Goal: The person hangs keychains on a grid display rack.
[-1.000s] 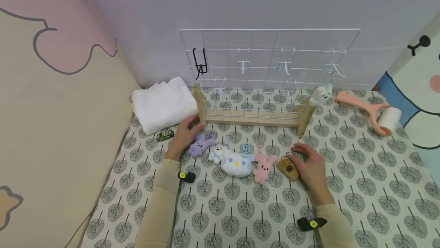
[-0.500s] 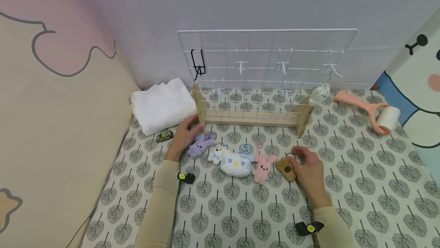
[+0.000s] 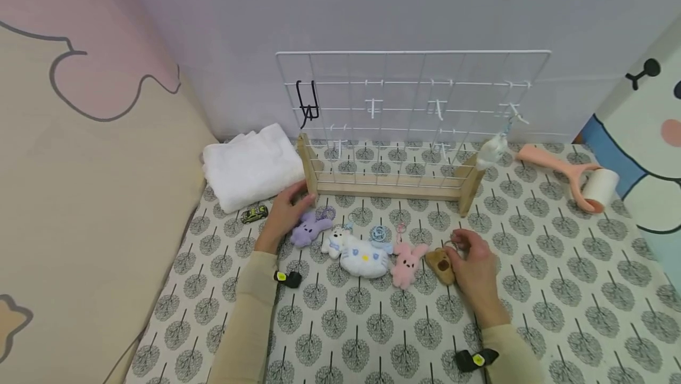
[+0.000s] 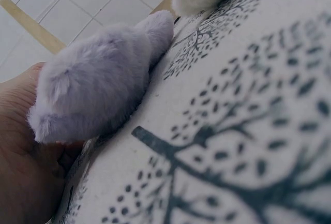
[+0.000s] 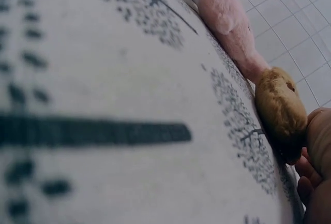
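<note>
My right hand [image 3: 477,269] is at the brown plush keychain [image 3: 440,266], thumb and fingers pinching its ring end. In the right wrist view the thumb lies against the brown plush [image 5: 282,105]. My left hand [image 3: 284,218] lies on the table with loose fingers, beside the purple bunny plush [image 3: 308,229] and by the rack's left wooden foot [image 3: 307,165]. Between the hands lie a white dog plush [image 3: 335,242], a white cat-faced plush [image 3: 365,258] and a pink bunny plush [image 3: 407,264], their rings pointing toward the rack.
A white wire grid rack [image 3: 388,187] on a wooden base carries several white hooks and a black hook [image 3: 307,103]. From its right hook hangs a white plush [image 3: 492,151]. A folded white towel [image 3: 252,168], toy car [image 3: 255,214] and peach lint roller [image 3: 564,168] lie around it.
My right hand has shifted slightly left, turning the brown plush a little. The hanging white plush has swung and turned its face away. The left hand stays in place.
</note>
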A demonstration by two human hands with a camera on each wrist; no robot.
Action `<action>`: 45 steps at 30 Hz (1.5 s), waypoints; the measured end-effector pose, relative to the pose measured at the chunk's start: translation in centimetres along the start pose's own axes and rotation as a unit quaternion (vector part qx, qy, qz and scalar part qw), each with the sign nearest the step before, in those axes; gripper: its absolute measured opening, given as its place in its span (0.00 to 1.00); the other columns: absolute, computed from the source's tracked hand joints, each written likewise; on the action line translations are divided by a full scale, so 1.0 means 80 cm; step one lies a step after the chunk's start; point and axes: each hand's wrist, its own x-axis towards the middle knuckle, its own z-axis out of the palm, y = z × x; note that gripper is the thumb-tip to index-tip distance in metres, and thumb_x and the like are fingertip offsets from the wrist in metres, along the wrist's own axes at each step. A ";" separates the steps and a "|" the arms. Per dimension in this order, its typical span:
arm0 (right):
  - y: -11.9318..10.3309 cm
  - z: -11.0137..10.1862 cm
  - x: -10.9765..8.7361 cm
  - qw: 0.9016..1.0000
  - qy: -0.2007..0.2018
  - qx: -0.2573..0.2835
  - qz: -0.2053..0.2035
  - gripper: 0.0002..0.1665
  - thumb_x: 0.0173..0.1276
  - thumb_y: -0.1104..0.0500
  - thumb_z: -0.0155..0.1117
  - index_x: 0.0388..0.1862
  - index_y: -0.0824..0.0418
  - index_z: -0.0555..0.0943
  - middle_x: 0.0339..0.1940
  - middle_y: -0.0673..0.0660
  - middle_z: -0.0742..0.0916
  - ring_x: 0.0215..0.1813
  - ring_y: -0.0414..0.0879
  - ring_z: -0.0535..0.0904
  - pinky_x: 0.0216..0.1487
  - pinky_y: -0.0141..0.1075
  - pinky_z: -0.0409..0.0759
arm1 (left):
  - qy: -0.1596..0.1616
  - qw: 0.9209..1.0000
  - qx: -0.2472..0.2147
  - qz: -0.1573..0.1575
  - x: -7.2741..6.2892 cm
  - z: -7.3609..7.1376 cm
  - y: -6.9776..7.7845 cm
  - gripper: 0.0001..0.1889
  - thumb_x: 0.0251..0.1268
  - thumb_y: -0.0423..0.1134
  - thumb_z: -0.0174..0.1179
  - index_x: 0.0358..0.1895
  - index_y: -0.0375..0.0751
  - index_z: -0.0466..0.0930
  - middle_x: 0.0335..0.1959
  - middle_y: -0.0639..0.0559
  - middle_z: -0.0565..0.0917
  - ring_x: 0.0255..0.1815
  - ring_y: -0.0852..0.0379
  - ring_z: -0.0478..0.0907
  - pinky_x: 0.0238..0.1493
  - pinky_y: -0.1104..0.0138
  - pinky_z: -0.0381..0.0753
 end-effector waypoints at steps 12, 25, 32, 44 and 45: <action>0.010 -0.001 -0.002 0.998 0.006 0.051 0.039 0.18 0.59 0.73 0.79 0.48 0.65 0.87 0.35 0.60 0.90 0.33 0.29 0.75 0.35 0.18 0.70 | 0.002 1.000 0.023 0.002 0.001 -0.001 -0.003 0.33 0.74 0.57 0.66 0.78 0.52 0.72 0.71 0.47 0.80 0.68 0.45 0.77 0.72 0.47 0.71; 0.006 -0.014 0.004 0.985 -0.029 0.114 0.128 0.15 0.62 0.66 0.81 0.48 0.64 0.89 0.34 0.49 0.90 0.33 0.35 0.81 0.34 0.23 0.79 | 0.006 0.999 0.030 0.009 0.002 -0.002 -0.005 0.31 0.74 0.55 0.66 0.77 0.56 0.73 0.71 0.48 0.80 0.67 0.45 0.78 0.70 0.45 0.73; -0.003 -0.014 0.012 0.976 -0.038 0.170 0.131 0.17 0.62 0.64 0.82 0.48 0.68 0.88 0.30 0.43 0.90 0.33 0.33 0.84 0.36 0.22 0.81 | 0.004 1.000 0.013 0.012 0.002 0.000 -0.005 0.31 0.74 0.55 0.66 0.77 0.55 0.73 0.70 0.48 0.81 0.65 0.46 0.79 0.69 0.47 0.74; -0.026 -0.011 0.036 0.982 -0.031 0.161 0.089 0.17 0.66 0.59 0.80 0.48 0.68 0.88 0.33 0.41 0.90 0.35 0.32 0.85 0.35 0.23 0.81 | 0.006 1.000 0.018 0.015 0.003 0.000 -0.002 0.32 0.75 0.55 0.66 0.77 0.52 0.73 0.70 0.46 0.81 0.65 0.45 0.79 0.71 0.47 0.73; -0.028 -0.011 0.038 0.983 -0.025 0.161 0.083 0.16 0.66 0.59 0.80 0.48 0.67 0.88 0.33 0.40 0.90 0.35 0.32 0.85 0.34 0.22 0.81 | 0.006 1.000 0.019 0.015 0.002 0.000 -0.002 0.32 0.75 0.55 0.66 0.77 0.52 0.73 0.71 0.46 0.81 0.66 0.45 0.78 0.72 0.47 0.72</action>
